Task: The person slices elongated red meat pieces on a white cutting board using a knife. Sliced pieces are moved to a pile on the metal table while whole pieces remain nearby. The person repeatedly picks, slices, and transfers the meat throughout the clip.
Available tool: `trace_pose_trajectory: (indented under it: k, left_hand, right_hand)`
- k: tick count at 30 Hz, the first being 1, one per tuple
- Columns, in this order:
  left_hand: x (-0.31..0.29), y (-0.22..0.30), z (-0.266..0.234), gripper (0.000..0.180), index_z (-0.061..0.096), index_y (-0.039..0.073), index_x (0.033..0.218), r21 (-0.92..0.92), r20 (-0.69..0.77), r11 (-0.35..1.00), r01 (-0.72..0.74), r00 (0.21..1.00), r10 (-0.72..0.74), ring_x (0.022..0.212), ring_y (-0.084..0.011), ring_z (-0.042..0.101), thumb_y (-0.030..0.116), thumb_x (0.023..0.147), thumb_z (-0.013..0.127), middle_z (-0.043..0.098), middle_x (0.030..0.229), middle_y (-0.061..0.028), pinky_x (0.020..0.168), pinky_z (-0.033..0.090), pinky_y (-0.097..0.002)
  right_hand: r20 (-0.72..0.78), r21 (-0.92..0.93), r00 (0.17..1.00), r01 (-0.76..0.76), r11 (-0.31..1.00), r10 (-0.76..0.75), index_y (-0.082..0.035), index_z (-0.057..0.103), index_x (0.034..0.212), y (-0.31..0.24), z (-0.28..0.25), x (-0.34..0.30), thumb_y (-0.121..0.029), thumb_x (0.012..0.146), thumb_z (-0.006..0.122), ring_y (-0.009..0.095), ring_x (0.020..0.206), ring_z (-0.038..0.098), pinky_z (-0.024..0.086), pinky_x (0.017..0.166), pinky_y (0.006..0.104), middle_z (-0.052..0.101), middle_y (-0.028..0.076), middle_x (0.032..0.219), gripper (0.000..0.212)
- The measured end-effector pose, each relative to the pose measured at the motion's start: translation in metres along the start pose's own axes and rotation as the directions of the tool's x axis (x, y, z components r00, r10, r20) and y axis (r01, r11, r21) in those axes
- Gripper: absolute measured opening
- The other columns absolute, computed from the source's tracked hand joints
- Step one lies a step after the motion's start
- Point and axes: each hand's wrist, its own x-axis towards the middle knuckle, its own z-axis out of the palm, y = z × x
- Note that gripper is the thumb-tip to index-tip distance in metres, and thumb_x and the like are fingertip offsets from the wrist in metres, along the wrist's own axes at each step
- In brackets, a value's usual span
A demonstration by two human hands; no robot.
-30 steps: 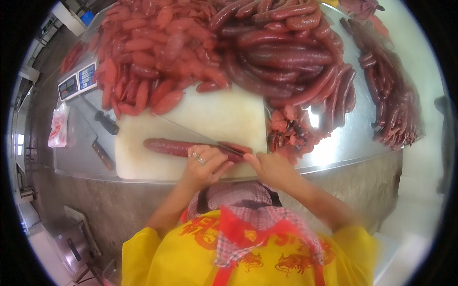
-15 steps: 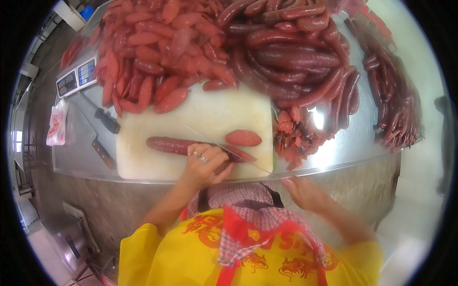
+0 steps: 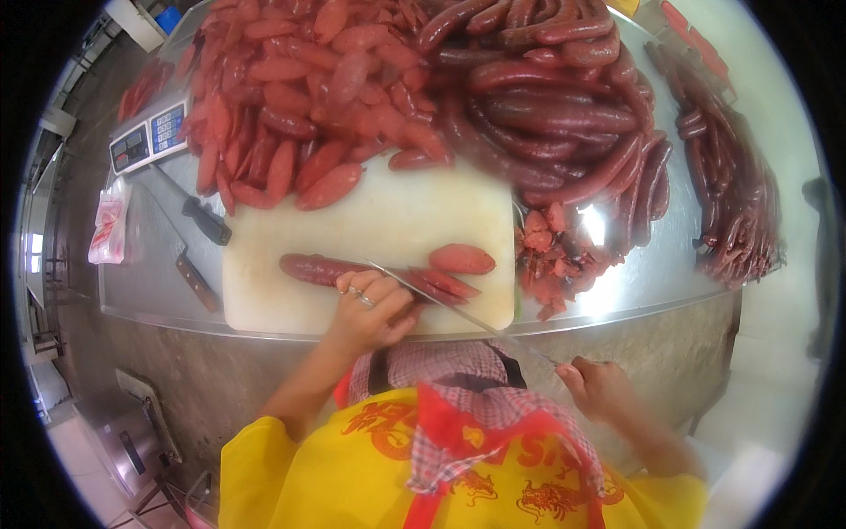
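From where I stood, a person in a yellow shirt (image 3: 352, 476) was slicing a dark red sausage (image 3: 310, 267) on a white board (image 3: 291, 227). Take the board as a clock, with six o'clock nearest the person.

The sausage lay across the middle, its rounded, uncut end toward nine. The left hand (image 3: 372, 306), at six, had its fingers curled over the sausage, holding it down. The right hand (image 3: 599, 385), past the board's edge toward four, was closed round the handle of a long knife (image 3: 463, 312); the handle itself was mostly hidden. The thin blade slanted up from that fist, across the sausage just beside the left fingers, its tip toward ten.

One oval slice (image 3: 462, 258) lay flat at three. Another cut piece (image 3: 445, 284) leaned by the sausage's cut end. As I judged it, this sausage was only partly done: a good length toward nine was whole.

Much cutting seemed finished, for a large pile of slices (image 3: 300, 88) stood between eleven and twelve. Plenty seemed left: a heap of whole sausages (image 3: 555, 115) at two and a thinner bundle (image 3: 727, 176) farther out, between two and three. Small red scraps (image 3: 560, 251) lay at three, just beyond the board. A scale (image 3: 150, 138) stood at ten.
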Motion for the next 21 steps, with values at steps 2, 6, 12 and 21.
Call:
trace_pose_trajectory:
  k: [2, 6, 12, 21]
  left_hand:
    - [0.001, 0.001, 0.001, 0.029, 0.061, 0.017, 0.086, -0.017, 0.013, 0.999, 0.027, 1.000, -0.027, 0.088, -0.0212, 0.054, 0.019, 0.064, 0.080, 0.059, 0.089, 0.0013, 0.076, 0.034, -0.0375]
    - [0.003, 0.001, 0.000, 0.029, 0.061, 0.017, 0.086, -0.028, 0.006, 0.999, 0.024, 1.000, -0.024, 0.088, -0.0217, 0.054, 0.018, 0.065, 0.080, 0.059, 0.089, 0.0007, 0.075, 0.034, -0.0375]
    - [0.000, -0.008, -0.014, 0.027, 0.062, 0.016, 0.085, 0.034, 0.004, 0.999, 0.008, 1.000, -0.008, 0.089, -0.0225, 0.054, 0.016, 0.066, 0.081, 0.059, 0.090, 0.0002, 0.076, 0.035, -0.0368]
    - [-0.003, -0.014, -0.017, 0.030, 0.061, 0.016, 0.085, -0.017, 0.041, 0.998, 0.057, 0.998, -0.057, 0.089, -0.0231, 0.055, 0.018, 0.064, 0.082, 0.059, 0.090, -0.0008, 0.076, 0.034, -0.0382]
  right_hand:
    - [-0.121, 0.040, 0.974, 0.197, 0.980, -0.191, -0.004, 0.066, 0.087, -0.015, 0.009, 0.023, -0.045, 0.099, 0.046, 0.045, 0.070, 0.063, 0.049, 0.059, 0.0519, 0.065, 0.025, 0.079, 0.048]
    - [-0.190, -0.050, 0.910, 0.365, 0.930, -0.368, -0.007, 0.065, 0.104, -0.071, 0.047, 0.107, -0.032, 0.100, 0.046, 0.039, 0.069, 0.065, 0.052, 0.057, 0.0478, 0.064, 0.021, 0.077, 0.032]
    - [-0.201, -0.224, 0.813, 0.505, 0.834, -0.546, -0.006, 0.067, 0.103, -0.060, 0.035, 0.088, -0.039, 0.100, 0.045, 0.041, 0.075, 0.065, 0.051, 0.059, 0.0499, 0.064, 0.025, 0.079, 0.039]
    - [-0.041, -0.165, 0.891, 0.439, 0.883, -0.451, -0.002, 0.061, 0.098, -0.030, 0.026, 0.030, -0.037, 0.101, 0.044, 0.043, 0.070, 0.064, 0.051, 0.058, 0.0518, 0.065, 0.023, 0.080, 0.039]
